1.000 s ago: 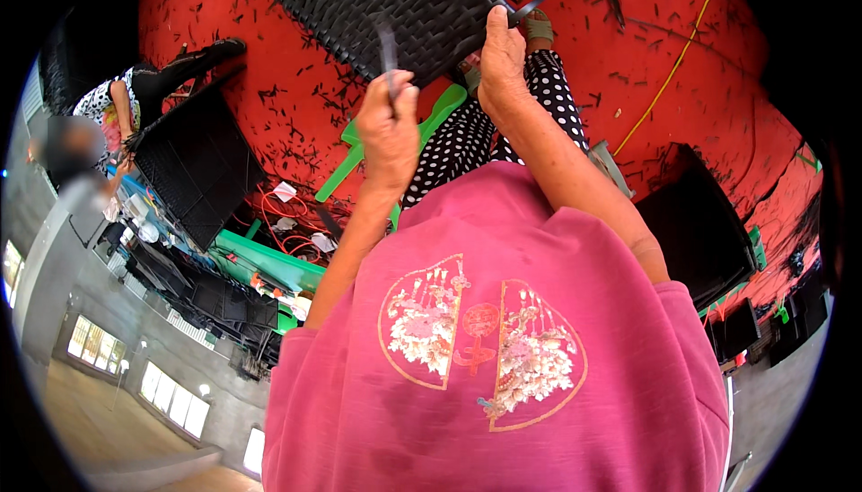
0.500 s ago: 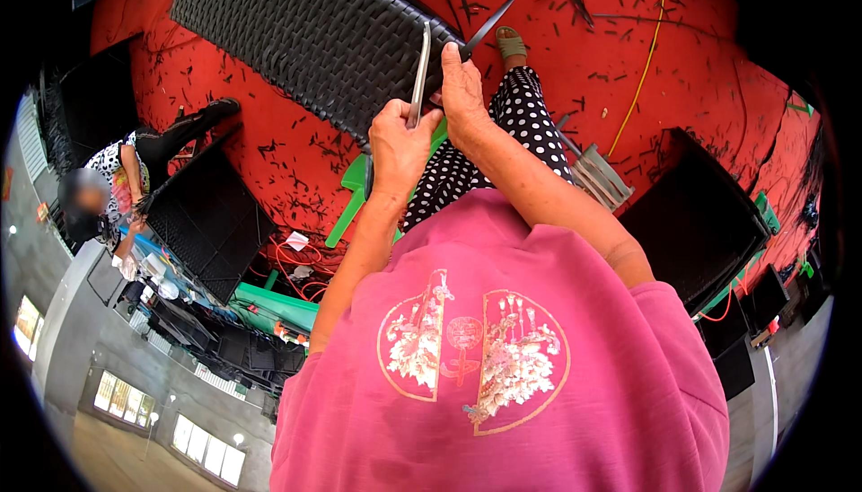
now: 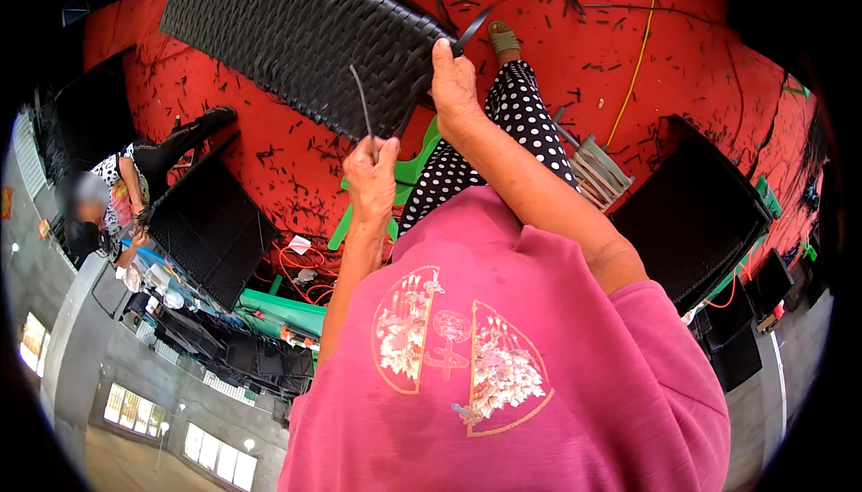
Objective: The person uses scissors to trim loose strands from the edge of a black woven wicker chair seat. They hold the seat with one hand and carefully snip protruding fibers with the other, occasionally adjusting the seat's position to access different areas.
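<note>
A red floor [image 3: 700, 70] fills the upper part of the view, strewn with short dark offcuts. Against it, toward the upper left, the person holds up a large black woven panel [image 3: 296, 34], tilted so that its lower right corner comes down to the hands. More dark woven panels [image 3: 691, 214] lie at the right edge of the floor and at its left edge, where another person [image 3: 112, 196] sits working on one. A green plastic stool [image 3: 404, 178] shows under the person's lap, beside a leg in black polka-dot cloth [image 3: 512, 124]. A yellow cord [image 3: 637, 52] runs across the floor at the upper right.

The right hand [image 3: 456, 88] grips the panel's lower right corner, fingers clamped on its edge, where a dark strip end juts out. The left hand [image 3: 373, 178], lower and just beside it, has its fingers pinched together on a thin black strand [image 3: 362, 101] that stands up across the face of the panel.
</note>
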The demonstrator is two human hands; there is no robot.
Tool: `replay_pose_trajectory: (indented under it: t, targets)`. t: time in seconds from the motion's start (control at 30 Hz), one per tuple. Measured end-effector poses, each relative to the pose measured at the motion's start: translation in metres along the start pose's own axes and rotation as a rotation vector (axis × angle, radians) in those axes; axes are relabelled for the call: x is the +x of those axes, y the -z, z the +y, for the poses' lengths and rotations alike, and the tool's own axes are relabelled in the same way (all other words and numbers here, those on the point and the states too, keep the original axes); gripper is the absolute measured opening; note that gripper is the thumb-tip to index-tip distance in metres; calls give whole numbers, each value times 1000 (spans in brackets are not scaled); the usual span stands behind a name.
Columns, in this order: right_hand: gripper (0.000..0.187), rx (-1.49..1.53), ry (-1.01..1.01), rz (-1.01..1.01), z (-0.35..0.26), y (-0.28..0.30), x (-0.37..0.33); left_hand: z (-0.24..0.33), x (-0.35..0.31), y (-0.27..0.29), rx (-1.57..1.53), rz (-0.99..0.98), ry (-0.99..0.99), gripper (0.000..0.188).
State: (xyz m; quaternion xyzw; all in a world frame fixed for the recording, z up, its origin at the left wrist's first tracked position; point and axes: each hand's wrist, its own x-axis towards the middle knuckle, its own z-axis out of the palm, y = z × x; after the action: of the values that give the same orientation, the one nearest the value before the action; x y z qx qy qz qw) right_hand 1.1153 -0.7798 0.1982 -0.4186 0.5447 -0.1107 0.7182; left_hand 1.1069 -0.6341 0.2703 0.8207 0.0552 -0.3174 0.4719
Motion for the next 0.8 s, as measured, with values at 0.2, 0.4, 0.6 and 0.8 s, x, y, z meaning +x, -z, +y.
replay_pose_trajectory:
  t: [0.2, 0.4, 0.6, 0.8]
  targets:
    - [43, -42, -100, 32, -9, 9, 2, -32, -49, 73, 9, -34, 203, 18]
    - [43, 46, -118, -72, -7, 14, 5, -81, -107, 169, 20, 96, 317, 19]
    - [43, 99, -80, -98, -18, 15, 14, -132, -144, 213, 138, 198, 280, 20]
    - [39, 50, -2, -84, -37, 25, 29, -83, -76, 142, 368, 147, -27, 36]
